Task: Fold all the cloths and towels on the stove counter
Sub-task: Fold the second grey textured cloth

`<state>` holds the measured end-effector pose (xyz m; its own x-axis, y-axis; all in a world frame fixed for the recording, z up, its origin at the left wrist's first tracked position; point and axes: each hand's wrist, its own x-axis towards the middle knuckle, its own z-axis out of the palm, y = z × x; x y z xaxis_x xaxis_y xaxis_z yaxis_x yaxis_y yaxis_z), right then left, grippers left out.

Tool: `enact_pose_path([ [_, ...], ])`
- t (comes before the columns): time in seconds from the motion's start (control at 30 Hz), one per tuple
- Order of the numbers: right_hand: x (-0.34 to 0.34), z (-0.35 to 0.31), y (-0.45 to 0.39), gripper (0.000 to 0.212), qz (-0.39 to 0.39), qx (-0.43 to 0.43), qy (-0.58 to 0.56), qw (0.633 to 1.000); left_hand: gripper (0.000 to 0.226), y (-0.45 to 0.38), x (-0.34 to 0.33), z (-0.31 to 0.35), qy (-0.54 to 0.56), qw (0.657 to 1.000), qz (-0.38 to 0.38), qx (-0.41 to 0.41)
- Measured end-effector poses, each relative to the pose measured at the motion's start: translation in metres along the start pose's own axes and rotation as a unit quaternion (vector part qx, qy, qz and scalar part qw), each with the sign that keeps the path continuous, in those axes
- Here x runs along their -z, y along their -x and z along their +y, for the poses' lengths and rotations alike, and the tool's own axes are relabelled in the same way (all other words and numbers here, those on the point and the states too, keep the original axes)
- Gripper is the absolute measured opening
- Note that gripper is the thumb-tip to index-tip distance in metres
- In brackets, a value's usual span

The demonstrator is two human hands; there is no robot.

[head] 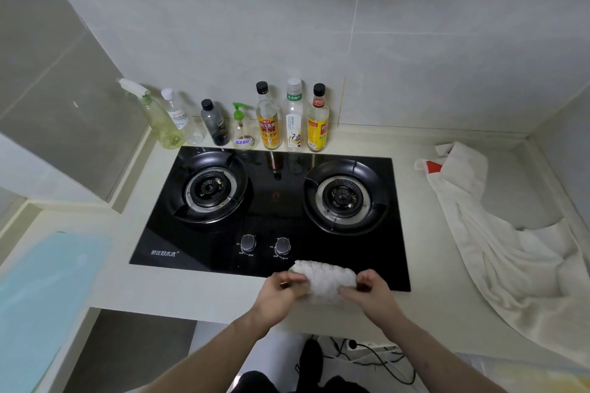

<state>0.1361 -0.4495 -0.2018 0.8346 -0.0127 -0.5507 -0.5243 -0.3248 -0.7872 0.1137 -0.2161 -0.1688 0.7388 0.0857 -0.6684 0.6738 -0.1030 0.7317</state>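
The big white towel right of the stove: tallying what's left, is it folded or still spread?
Not folded. The big white towel lies loose and rumpled along the counter, one end draping over the front edge.

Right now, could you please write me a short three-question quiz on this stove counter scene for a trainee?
1. True or false: both hands grip the small white cloth.
2. Which side of the stove is the large white towel on? A) left B) right
3. Fill in: the towel lies ____, not folded.

Key: 1 true, the left hand and right hand both hold it; 2 B; 3 crumpled.
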Motion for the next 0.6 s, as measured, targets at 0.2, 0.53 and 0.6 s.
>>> enact_pose_path([
  [0.2,-0.015,-0.038,0.019,0.045,-0.068,0.0,-0.075,0.995,0.009,0.029,0.021,0.002,0.096,0.993,0.056,-0.04],
  [0.53,-0.153,-0.136,0.081,0.034,-0.238,0.113,0.002,0.965,0.011,0.141,0.153,-0.04,0.192,0.952,0.226,-0.079],
  [0.6,-0.193,-0.149,0.109,0.035,-0.284,0.13,0.021,0.95,0.011,0.177,0.186,-0.064,0.204,0.937,0.268,-0.091],
])
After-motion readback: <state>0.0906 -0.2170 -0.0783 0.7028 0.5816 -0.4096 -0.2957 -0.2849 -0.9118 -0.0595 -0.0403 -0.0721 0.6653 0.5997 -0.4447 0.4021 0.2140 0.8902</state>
